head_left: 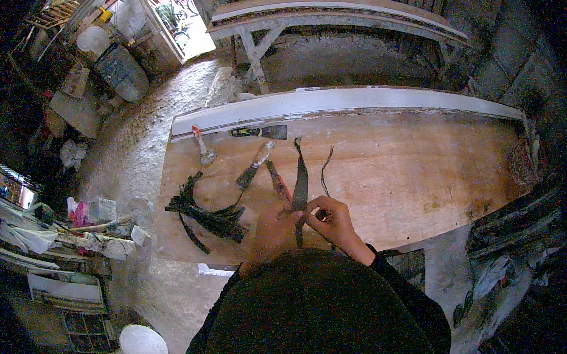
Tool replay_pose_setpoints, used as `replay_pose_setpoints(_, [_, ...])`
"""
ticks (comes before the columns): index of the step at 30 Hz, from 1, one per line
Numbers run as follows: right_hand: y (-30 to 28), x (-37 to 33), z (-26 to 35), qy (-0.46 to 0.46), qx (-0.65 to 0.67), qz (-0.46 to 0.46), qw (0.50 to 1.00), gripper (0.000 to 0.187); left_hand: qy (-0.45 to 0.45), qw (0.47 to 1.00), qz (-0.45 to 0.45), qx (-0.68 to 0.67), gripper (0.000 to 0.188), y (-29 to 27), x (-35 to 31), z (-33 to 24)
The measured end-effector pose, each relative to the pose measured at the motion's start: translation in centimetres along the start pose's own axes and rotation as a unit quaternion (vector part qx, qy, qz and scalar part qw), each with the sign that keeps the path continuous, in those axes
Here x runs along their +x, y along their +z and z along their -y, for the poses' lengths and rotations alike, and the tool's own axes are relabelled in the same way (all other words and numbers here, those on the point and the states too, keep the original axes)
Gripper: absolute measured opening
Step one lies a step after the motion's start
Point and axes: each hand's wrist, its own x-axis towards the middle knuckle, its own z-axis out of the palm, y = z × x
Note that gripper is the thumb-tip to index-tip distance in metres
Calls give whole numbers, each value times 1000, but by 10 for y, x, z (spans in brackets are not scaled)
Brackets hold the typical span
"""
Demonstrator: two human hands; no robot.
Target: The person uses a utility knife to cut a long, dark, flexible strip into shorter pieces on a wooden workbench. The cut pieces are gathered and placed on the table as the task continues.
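Over the near part of a wooden board, my two hands meet at a long dark strip. My left hand is closed on the strip from the left. My right hand pinches it at the same height, fingertips together. Beside my left fingers is a slim red and black tool; whether the hand touches it I cannot tell. A thin dark strand lies to the right, while a tangled bundle of dark strips rests to the left.
Farther back lie a scraper with a whitish handle, a red-tipped brush-like tool and a dark flat tool. A long white plank borders the board's far edge. Behind stands a trestle bench. A white bucket sits lower left.
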Motion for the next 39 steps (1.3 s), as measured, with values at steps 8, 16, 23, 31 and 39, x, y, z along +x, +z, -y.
replay_pose_setpoints(8, [4,-2,-3,2,-30,3,1000,16,55,998,22,34,17,-2,4,14])
replay_pose_setpoints(16, [3,4,-14,17,-81,0,997,16,19,993,77,91,19,-12,-13,-34])
replay_pose_setpoints(23, [-9,16,-79,77,-225,27,971,17,111,949,-28,-294,28,-67,15,87])
replay_pose_setpoints(31, [-38,21,-140,190,-339,28,921,24,250,865,-265,-344,22,-158,-44,39])
replay_pose_setpoints(39, [-38,36,-149,208,-326,-13,922,23,159,918,-271,-242,11,-134,-26,59])
